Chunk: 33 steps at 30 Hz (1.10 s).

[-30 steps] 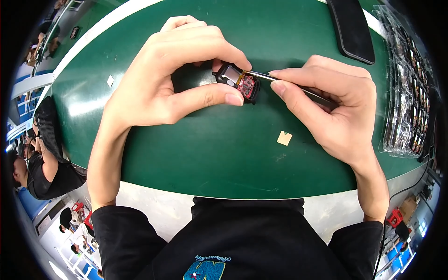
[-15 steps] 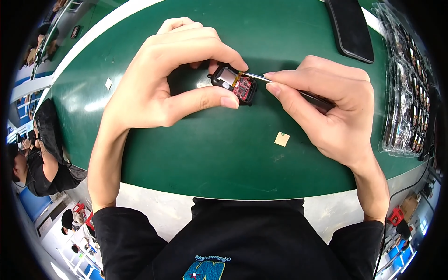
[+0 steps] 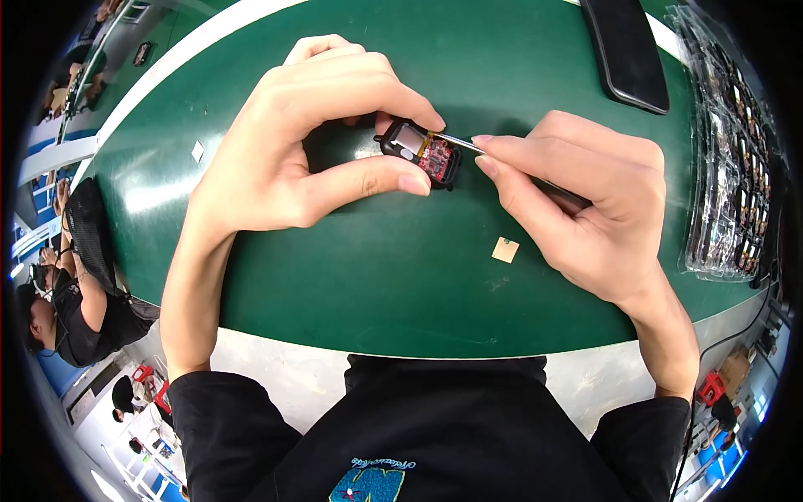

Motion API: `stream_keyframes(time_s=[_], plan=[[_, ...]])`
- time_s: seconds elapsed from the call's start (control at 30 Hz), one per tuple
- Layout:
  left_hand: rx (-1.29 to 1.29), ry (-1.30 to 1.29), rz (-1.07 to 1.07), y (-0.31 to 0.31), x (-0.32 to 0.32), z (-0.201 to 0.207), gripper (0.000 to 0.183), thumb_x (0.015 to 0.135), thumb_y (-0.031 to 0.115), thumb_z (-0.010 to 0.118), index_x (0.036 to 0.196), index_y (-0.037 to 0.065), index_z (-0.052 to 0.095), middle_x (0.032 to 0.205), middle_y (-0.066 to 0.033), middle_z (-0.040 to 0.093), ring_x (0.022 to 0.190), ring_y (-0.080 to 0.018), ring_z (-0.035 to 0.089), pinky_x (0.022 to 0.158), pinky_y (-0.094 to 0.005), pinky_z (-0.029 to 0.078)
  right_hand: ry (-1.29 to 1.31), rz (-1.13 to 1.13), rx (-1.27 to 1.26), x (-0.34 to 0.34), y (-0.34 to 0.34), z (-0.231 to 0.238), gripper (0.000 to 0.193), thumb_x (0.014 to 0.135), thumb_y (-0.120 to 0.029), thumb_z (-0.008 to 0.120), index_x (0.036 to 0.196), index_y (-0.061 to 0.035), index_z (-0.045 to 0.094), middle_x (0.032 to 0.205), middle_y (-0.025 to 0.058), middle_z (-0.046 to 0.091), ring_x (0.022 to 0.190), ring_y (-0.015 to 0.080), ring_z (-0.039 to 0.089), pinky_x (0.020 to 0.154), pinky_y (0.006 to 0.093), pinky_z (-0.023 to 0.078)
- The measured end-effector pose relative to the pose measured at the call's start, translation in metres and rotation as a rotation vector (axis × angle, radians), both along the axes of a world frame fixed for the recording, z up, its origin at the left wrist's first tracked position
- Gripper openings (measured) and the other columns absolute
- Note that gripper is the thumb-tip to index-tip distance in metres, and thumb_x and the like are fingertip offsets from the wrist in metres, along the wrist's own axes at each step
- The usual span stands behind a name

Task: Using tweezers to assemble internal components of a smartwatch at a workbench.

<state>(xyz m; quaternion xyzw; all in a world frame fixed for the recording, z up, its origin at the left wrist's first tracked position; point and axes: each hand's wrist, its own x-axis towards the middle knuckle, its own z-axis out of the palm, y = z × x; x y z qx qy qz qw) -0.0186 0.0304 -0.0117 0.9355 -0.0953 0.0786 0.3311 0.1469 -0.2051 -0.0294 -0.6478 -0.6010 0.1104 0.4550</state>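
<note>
Between the thumb and index finger of my left hand [image 3: 322,125] is a small black device housing [image 3: 448,173], held just above the green table. It is open-faced, showing a red circuit board [image 3: 437,157], a silver rectangular part [image 3: 411,137] and a small white round piece. My right hand [image 3: 590,188] pinches a slim metal tool [image 3: 457,141] with a dark rear end, much of it hidden by the fingers. The tool's tip reaches the housing's upper edge, close to my left index fingertip; exact contact is too small to tell.
A cream square piece [image 3: 504,249] lies on the green table [image 3: 376,289] below the tool. At the far right are a black phone-like slab [image 3: 629,58] and stacked clear plastic trays [image 3: 726,159] of small parts. A white diamond-shaped scrap [image 3: 197,151] lies left. Another person [image 3: 71,305] sits at the left.
My right hand has shifted slightly down and left, its tool still at the housing. The housing and my left hand stay almost in place. The person at the left has moved a little.
</note>
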Motion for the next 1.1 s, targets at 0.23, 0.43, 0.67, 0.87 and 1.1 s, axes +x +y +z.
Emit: stream_keyframes(time_s=[0.23, 0.43, 0.67, 0.87, 1.1], plan=[[-0.005, 0.022, 0.007, 0.000, -0.001, 0.000, 0.055, 0.077, 0.041, 0.096, 0.114, 0.003, 0.083, 0.095, -0.0055, 0.074, 0.081, -0.0206, 0.059, 0.094, -0.0383, 0.043, 0.004, -0.024, 0.033, -0.002, 0.000, 0.000, 0.018, 0.086, 0.009, 0.083, 0.102, 0.0025, 0.086, 0.067, 0.0049, 0.066, 0.053, 0.0098, 0.055, 0.049, 0.0274, 0.036], [0.002, 0.011, 0.013, -0.001, 0.000, 0.001, 0.054, 0.077, 0.041, 0.096, 0.114, 0.004, 0.083, 0.094, -0.0044, 0.074, 0.079, -0.0198, 0.058, 0.095, -0.0379, 0.043, -0.044, 0.004, 0.063, -0.002, -0.001, -0.002, 0.019, 0.086, 0.009, 0.083, 0.103, 0.0022, 0.085, 0.067, 0.0050, 0.066, 0.053, 0.0115, 0.057, 0.049, 0.0284, 0.038], [-0.009, 0.026, 0.028, -0.003, -0.003, 0.001, 0.054, 0.071, 0.031, 0.100, 0.115, 0.005, 0.082, 0.093, -0.0030, 0.072, 0.078, -0.0186, 0.055, 0.099, -0.0381, 0.042, 0.088, -0.004, 0.020, -0.002, -0.004, 0.001, 0.018, 0.087, 0.007, 0.083, 0.104, 0.0021, 0.086, 0.068, 0.0054, 0.067, 0.053, 0.0112, 0.057, 0.049, 0.0283, 0.038], [-0.054, -0.016, 0.094, -0.010, 0.001, -0.002, 0.057, 0.066, 0.021, 0.102, 0.117, 0.007, 0.081, 0.085, 0.0000, 0.065, 0.077, -0.0181, 0.055, 0.100, -0.0384, 0.042, 0.072, -0.149, 0.050, 0.007, -0.004, 0.012, 0.009, 0.088, 0.001, 0.084, 0.097, 0.0018, 0.083, 0.067, 0.0051, 0.066, 0.051, 0.0121, 0.055, 0.049, 0.0303, 0.041], [-0.020, -0.085, 0.061, -0.008, -0.003, -0.002, 0.049, 0.075, 0.022, 0.101, 0.117, 0.009, 0.079, 0.083, 0.0019, 0.063, 0.082, -0.0169, 0.062, 0.098, -0.0378, 0.041, 0.164, -0.088, -0.044, -0.002, 0.002, 0.014, 0.021, 0.100, 0.003, 0.076, 0.121, -0.0004, 0.075, 0.088, 0.0074, 0.070, 0.060, 0.0098, 0.056, 0.055, 0.0285, 0.045]])
